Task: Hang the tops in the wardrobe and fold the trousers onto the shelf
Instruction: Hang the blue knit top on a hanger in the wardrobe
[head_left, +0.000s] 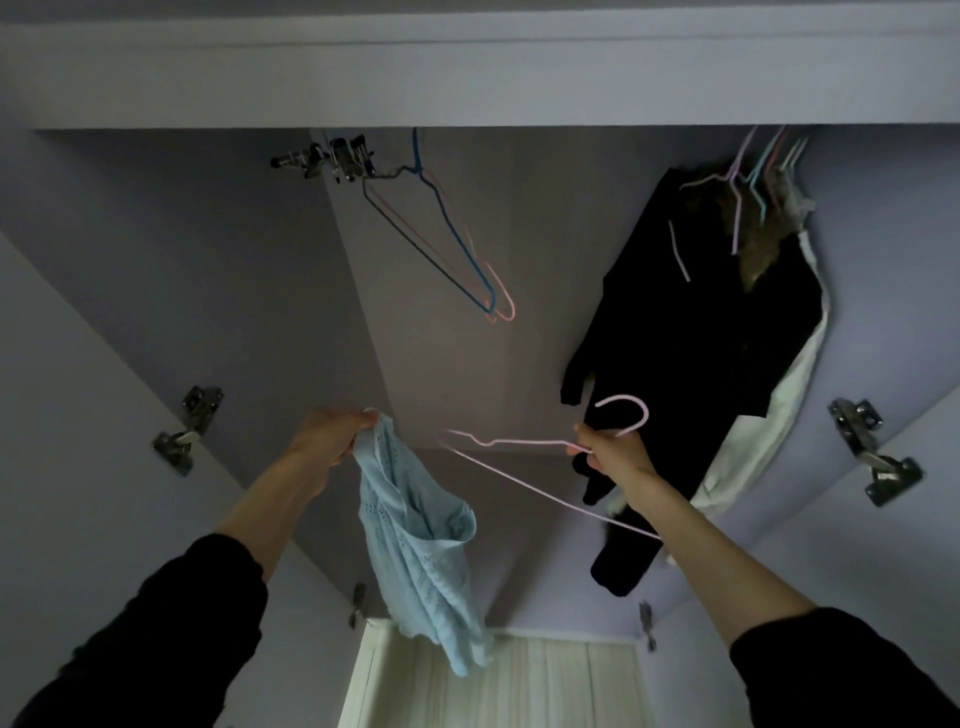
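hanging step: left hand (332, 436) pinches the pale blue top (415, 545), right hand (613, 452) grips a pink hanger (519, 457) just right; next, thread hanger into neckline.

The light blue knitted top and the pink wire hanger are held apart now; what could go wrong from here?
1. The left hand grips the light blue knitted top only at one edge, so it may slip or stretch.
2. The pink wire hanger, held by the right hand, might snag the open knit.
3. Its hook is near the hanging black garment and could catch it.
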